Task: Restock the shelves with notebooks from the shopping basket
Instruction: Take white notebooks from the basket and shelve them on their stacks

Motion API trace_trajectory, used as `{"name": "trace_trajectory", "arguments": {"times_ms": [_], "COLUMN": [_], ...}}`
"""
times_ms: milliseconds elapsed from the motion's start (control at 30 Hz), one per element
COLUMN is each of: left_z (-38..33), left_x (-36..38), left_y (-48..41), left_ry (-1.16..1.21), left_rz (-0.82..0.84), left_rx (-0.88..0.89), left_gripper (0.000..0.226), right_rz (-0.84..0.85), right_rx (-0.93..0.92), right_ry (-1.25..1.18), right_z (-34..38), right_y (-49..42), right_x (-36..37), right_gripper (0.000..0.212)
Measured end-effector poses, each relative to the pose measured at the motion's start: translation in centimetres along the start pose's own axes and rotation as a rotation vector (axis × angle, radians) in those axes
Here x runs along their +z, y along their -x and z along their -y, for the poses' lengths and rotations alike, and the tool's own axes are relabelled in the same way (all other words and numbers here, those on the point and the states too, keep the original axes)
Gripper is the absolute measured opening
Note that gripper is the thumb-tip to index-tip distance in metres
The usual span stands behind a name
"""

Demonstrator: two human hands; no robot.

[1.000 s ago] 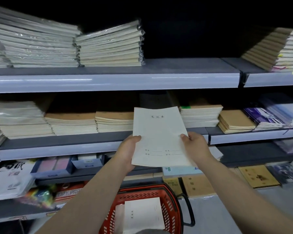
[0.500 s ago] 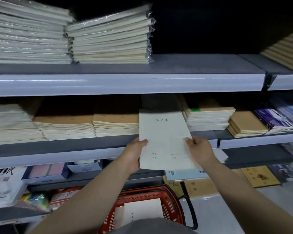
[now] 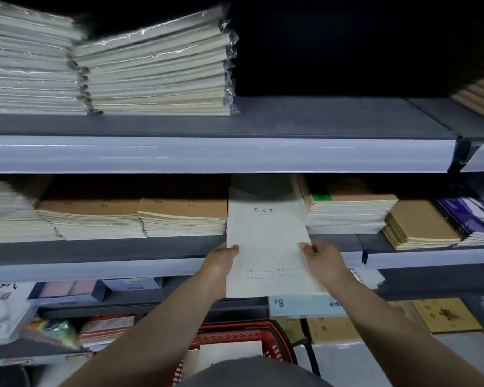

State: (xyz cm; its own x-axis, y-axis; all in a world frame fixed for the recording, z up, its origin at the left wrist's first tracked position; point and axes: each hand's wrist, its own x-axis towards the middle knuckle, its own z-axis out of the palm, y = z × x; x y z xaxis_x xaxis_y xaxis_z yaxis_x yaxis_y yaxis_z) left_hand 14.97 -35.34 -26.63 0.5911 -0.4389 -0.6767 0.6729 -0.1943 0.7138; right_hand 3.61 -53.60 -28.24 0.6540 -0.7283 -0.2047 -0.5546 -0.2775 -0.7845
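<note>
I hold a pale white notebook by its two side edges. My left hand grips the left edge and my right hand grips the right edge. The notebook's top end reaches into a gap on the middle shelf, between a stack of brown-covered notebooks and a stack with a green label. The red shopping basket sits low in the view below my arms, with a white notebook partly visible inside.
The top shelf carries plastic-wrapped notebook stacks on the left and bare room to the right. More brown and purple notebooks lie to the right on the middle shelf. Lower shelves hold mixed stationery and an 8K pad.
The notebook has moved up and forward, its top end now in the gap on the middle shelf. The view has come closer to the shelves.
</note>
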Motion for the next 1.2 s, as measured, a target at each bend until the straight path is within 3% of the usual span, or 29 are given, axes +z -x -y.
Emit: {"name": "trace_trajectory", "arguments": {"times_ms": [167,333,433,567,733,867,1033,1100,1200], "left_z": [-0.6,-2.3,-3.1,-3.5,-2.3,-1.7,-1.6,-1.6,-1.8], "left_x": [0.3,0.7,1.2,1.2,0.2,-0.6,0.1,0.6,1.3], "left_y": [-1.4,-3.3,-4.5,-5.0,-4.1,-3.2,-3.7,-3.9,-4.2], "left_ry": [-0.015,-0.052,-0.039,-0.059,0.022,-0.040,0.217,0.263,0.319], "left_rz": [-0.065,-0.178,-0.221,-0.218,-0.001,0.216,0.133,0.109,0.080], "left_rx": [-0.031,-0.038,-0.041,-0.071,-0.147,-0.219,-0.155,-0.128,-0.113], "left_gripper": [0.028,0.047,0.059,0.061,0.034,0.027,0.024,0.021,0.017], "right_rz": [0.048,0.074,0.228,0.391,0.286,0.136,-0.087,-0.103,-0.050], "right_rx": [0.047,0.184,0.359,0.342,0.328,0.321,0.536,0.571,0.626], "right_ry": [-0.044,-0.107,-0.261,-0.349,-0.414,-0.421,-0.864,-1.029,-1.091], "right_z": [-0.2,0.5,0.3,-0.3,0.4,1.1,1.6,2.1,2.7], "right_y": [-1.4,-2.5,-2.4,-2.4,-3.1,-3.8,-3.6,-3.4,-3.3], "right_x": [0.3,0.1,-0.6,-1.2,-0.3,0.5,1.8,2.1,2.2], "right_gripper": [0.026,0.037,0.033,0.031,0.027,0.027,0.021,0.018,0.013]}}
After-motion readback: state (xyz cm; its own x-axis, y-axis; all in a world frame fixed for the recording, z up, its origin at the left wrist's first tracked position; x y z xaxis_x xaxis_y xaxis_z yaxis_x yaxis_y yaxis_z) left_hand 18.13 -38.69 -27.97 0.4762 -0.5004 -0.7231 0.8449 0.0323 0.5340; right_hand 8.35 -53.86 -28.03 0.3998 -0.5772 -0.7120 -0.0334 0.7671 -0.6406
